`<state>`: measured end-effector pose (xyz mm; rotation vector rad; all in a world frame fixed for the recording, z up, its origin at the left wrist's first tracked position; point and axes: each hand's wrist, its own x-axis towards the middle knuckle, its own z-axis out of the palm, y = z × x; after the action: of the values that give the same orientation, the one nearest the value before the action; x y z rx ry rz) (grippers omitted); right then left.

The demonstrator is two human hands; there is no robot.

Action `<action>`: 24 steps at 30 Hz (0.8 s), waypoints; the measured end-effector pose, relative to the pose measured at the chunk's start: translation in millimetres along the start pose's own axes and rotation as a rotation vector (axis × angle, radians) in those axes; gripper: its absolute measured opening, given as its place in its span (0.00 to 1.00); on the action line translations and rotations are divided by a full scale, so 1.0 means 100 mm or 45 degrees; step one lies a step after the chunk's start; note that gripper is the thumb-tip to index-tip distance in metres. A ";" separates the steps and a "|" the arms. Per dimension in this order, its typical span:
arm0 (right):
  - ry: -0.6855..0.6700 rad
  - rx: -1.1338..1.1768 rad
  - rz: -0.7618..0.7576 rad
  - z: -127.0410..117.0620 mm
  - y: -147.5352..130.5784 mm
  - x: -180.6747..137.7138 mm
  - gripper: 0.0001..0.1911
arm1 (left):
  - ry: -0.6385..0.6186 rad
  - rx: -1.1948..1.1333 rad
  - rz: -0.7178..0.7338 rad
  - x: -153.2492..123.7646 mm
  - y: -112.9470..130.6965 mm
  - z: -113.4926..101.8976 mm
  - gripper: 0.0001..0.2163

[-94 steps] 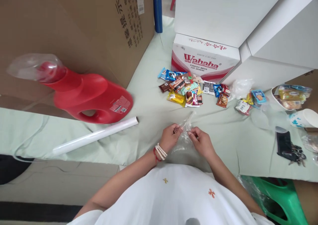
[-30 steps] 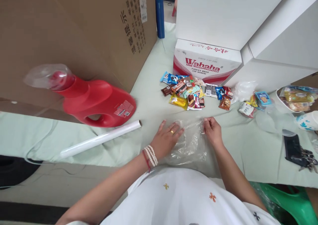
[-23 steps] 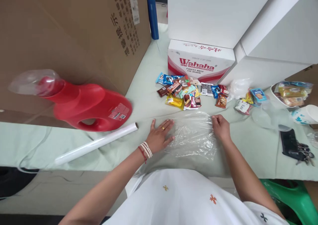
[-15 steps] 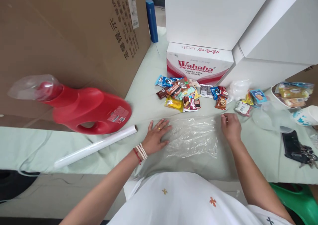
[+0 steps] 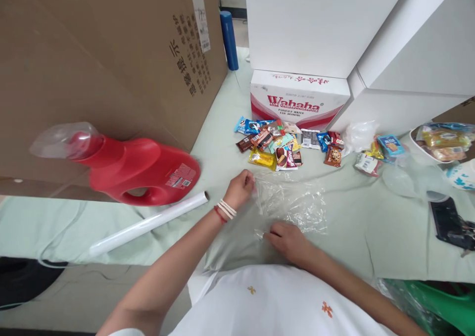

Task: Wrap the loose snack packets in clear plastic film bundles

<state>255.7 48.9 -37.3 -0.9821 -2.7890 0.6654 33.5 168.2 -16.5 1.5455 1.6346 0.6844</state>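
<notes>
"Evidently, something thin is being handled. What, and where?"

"Clear plastic [image 5: 293, 200], spread on the bench [image 5: 345, 217] to the right of the left hand [image 5: 240, 189] and just beyond the right hand [image 5: 287, 242]."

"How do the hands stand?"

"The left hand is curled nearly closed, thumb and fingers pinching the plastic's far-left corner. The right hand is half curled, fingertips at the near-left edge; whether they grip or merely touch cannot be told."

"Why hold it so?"

"Probably because thin film slides and crumples: a hand at each end of one side steadies that edge, while the bench carries the rest."

"And around them?"

"Wrapped snacks [image 5: 280, 142] lie just beyond the left hand, before a Wahaha carton [image 5: 297, 98], apparently set back to give the plastic room. A red jug [image 5: 143, 172] and a white roll [image 5: 148, 223] rest to that hand's left, apart from it."
</notes>
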 end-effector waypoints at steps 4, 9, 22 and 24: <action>0.058 0.159 0.099 -0.10 0.03 -0.28 0.17 | 0.099 -0.159 -0.069 0.23 -0.11 -0.14 0.04; 0.063 0.377 0.208 -0.10 -0.01 -0.38 0.14 | 0.439 -0.101 -0.016 -0.04 0.08 -0.06 0.16; 0.291 0.659 0.446 -1.08 0.35 0.16 0.18 | -0.168 0.930 0.608 -0.77 -0.11 0.36 0.33; 0.470 0.359 0.797 -1.25 0.65 0.42 0.19 | -0.197 0.955 0.654 -0.85 -0.23 0.33 0.38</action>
<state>289.7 166.0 44.8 -1.7150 -1.9941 0.8068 44.9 77.7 -39.3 2.5377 1.4507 0.1721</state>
